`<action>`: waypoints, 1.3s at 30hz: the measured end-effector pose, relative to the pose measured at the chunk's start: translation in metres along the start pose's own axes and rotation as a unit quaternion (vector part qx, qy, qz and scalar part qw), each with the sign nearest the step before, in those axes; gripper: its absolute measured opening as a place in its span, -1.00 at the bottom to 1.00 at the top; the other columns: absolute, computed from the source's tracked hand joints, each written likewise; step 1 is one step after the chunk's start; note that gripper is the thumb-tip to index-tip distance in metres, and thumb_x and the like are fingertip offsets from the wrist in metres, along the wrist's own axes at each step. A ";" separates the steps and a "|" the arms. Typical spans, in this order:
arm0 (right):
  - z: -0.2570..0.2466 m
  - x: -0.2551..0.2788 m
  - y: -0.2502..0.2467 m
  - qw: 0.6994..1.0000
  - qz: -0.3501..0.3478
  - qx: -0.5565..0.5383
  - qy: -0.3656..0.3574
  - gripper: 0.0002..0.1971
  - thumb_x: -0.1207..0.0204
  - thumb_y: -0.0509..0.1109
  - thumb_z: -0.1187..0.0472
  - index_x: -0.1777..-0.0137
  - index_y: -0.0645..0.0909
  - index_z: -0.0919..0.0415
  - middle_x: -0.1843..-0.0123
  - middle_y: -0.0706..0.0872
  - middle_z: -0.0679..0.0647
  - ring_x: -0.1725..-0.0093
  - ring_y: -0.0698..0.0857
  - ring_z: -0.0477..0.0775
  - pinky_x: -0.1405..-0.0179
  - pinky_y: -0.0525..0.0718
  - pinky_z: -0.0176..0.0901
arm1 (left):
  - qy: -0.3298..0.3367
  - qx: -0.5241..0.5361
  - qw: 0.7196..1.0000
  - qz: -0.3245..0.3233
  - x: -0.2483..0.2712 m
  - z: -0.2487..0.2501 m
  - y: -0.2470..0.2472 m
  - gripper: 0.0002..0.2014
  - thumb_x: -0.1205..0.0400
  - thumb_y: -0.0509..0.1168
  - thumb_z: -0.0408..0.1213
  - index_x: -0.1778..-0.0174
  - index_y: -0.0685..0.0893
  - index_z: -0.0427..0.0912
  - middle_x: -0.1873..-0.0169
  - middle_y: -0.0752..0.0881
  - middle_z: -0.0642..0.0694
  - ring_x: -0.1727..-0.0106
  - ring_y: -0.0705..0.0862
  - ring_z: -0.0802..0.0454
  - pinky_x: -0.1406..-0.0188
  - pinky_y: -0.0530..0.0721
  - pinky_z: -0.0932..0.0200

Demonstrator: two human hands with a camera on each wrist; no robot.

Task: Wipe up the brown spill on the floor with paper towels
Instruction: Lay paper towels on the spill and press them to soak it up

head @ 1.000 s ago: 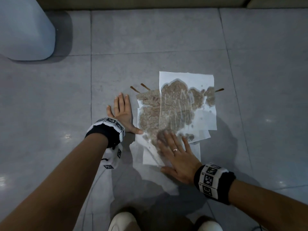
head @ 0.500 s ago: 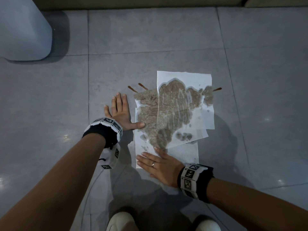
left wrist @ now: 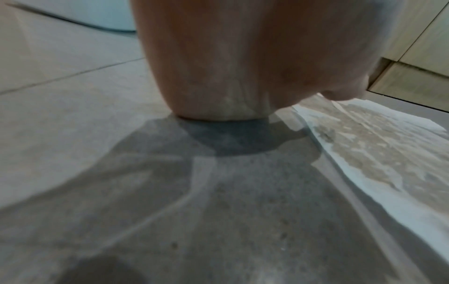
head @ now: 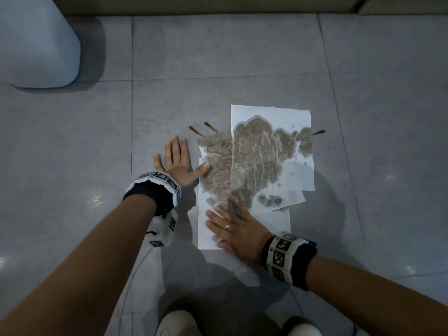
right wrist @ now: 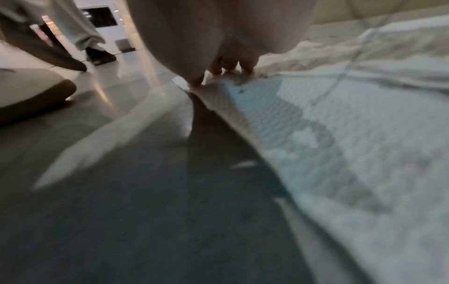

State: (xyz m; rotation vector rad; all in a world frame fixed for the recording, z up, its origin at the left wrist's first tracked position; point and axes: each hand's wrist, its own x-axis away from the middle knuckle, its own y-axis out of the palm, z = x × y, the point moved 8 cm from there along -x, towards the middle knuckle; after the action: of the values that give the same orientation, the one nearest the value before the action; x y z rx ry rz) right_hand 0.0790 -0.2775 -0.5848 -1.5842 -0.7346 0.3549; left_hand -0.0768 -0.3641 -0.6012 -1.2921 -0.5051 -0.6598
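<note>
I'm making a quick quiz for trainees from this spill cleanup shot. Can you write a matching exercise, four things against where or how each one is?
Things:
1. left hand
2. right hand
3. brown streaks
4. paper towels

States:
A. bare on the tile, uncovered
B. flat on the floor, thumb at the towels' left edge
C. spread flat, soaked brown in the middle
D. pressing the towels' near end

Pairs: 1-B, 2-D, 3-A, 4-C
</note>
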 end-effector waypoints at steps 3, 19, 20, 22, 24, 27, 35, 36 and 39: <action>0.001 0.003 0.008 0.999 -0.015 0.043 0.002 -0.47 -0.45 0.26 -0.13 -0.39 0.54 0.07 -0.45 0.58 0.02 -0.45 0.54 0.06 -0.50 0.01 0.27 | -0.005 0.007 1.000 0.007 0.000 0.000 0.000 -0.16 -0.61 -0.07 0.30 -0.62 -0.37 -0.04 -0.61 -0.42 -0.02 -0.64 -0.37 -0.01 -0.57 -0.34 -0.16; 0.010 -0.020 -0.003 0.995 0.027 0.034 0.088 -0.51 -0.53 -0.01 0.18 -0.41 0.51 0.15 -0.43 0.60 0.02 -0.47 0.47 0.04 -0.49 -0.14 0.32 | -0.012 0.003 1.000 0.011 -0.004 -0.002 0.003 -0.18 -0.62 -0.09 0.28 -0.62 -0.34 -0.04 -0.62 -0.39 -0.03 -0.65 -0.36 0.00 -0.58 -0.32 -0.16; 0.014 -0.022 -0.007 0.993 0.037 0.036 0.105 -0.51 -0.57 -0.06 0.23 -0.40 0.53 0.17 -0.41 0.61 0.03 -0.45 0.50 0.05 -0.49 -0.18 0.33 | -0.013 0.005 1.000 0.015 -0.004 -0.002 0.003 -0.19 -0.63 -0.09 0.28 -0.63 -0.34 -0.04 -0.63 -0.38 -0.02 -0.65 -0.36 0.00 -0.58 -0.32 -0.16; 0.017 -0.026 -0.005 0.991 0.042 0.045 0.123 -0.48 -0.66 -0.21 0.30 -0.39 0.53 0.18 -0.40 0.62 0.04 -0.43 0.56 0.05 -0.48 -0.16 0.35 | -0.013 0.010 1.000 0.021 -0.004 -0.002 0.003 -0.19 -0.63 -0.08 0.27 -0.63 -0.33 -0.04 -0.63 -0.37 -0.02 -0.65 -0.35 0.00 -0.58 -0.33 -0.16; 0.021 -0.028 0.001 0.990 0.004 0.066 0.123 -0.46 -0.62 -0.20 0.28 -0.41 0.53 0.15 -0.41 0.62 0.03 -0.43 0.56 0.03 -0.48 -0.06 0.35 | -0.011 0.011 1.000 0.023 -0.003 -0.002 0.003 -0.19 -0.63 -0.07 0.26 -0.63 -0.33 -0.05 -0.63 -0.37 -0.02 -0.65 -0.35 0.00 -0.57 -0.34 -0.16; 0.021 -0.032 -0.003 0.987 -0.078 0.107 0.092 -0.38 -0.53 -0.28 0.26 -0.55 0.30 0.18 -0.56 0.42 0.07 -0.56 0.39 0.06 -0.55 -0.12 0.38 | -0.009 0.012 1.000 0.022 -0.002 0.000 0.001 -0.20 -0.64 -0.08 0.25 -0.62 -0.34 -0.05 -0.63 -0.38 -0.03 -0.65 -0.36 -0.01 -0.57 -0.34 -0.16; 0.055 -0.015 -0.035 0.995 0.042 0.050 0.073 -0.56 -0.58 -0.01 0.22 -0.46 0.34 0.12 -0.39 0.63 -0.02 -0.52 0.41 0.12 -0.46 0.12 0.51 | -0.010 0.016 1.000 0.021 0.000 -0.001 0.002 -0.20 -0.64 -0.09 0.27 -0.63 -0.31 -0.05 -0.63 -0.37 -0.05 -0.66 -0.33 -0.02 -0.58 -0.32 -0.17; 0.063 -0.009 -0.042 0.994 0.046 0.031 0.089 -0.56 -0.64 -0.07 0.09 -0.50 0.27 0.12 -0.45 0.56 -0.02 -0.56 0.30 0.15 -0.44 0.12 0.51 | -0.007 0.020 1.000 0.021 -0.001 0.000 0.001 -0.21 -0.65 -0.08 0.24 -0.63 -0.31 -0.05 -0.63 -0.37 -0.05 -0.65 -0.33 -0.02 -0.57 -0.33 -0.17; 0.066 0.004 -0.037 0.997 0.034 0.023 0.068 -0.48 -0.67 -0.20 -0.10 -0.55 0.17 0.07 -0.57 0.35 -0.02 -0.60 0.12 0.20 -0.49 0.00 0.48 | -0.004 0.023 0.999 0.024 -0.001 -0.001 0.000 -0.22 -0.65 -0.09 0.23 -0.63 -0.32 -0.05 -0.63 -0.38 -0.03 -0.65 -0.36 -0.01 -0.57 -0.35 -0.17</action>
State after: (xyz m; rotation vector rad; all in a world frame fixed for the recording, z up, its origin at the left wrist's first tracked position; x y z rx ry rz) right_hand 0.0321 -0.2242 -0.5592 -1.5758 -0.5659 0.3080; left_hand -0.0774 -0.3647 -0.6018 -1.2606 -0.4903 -0.6001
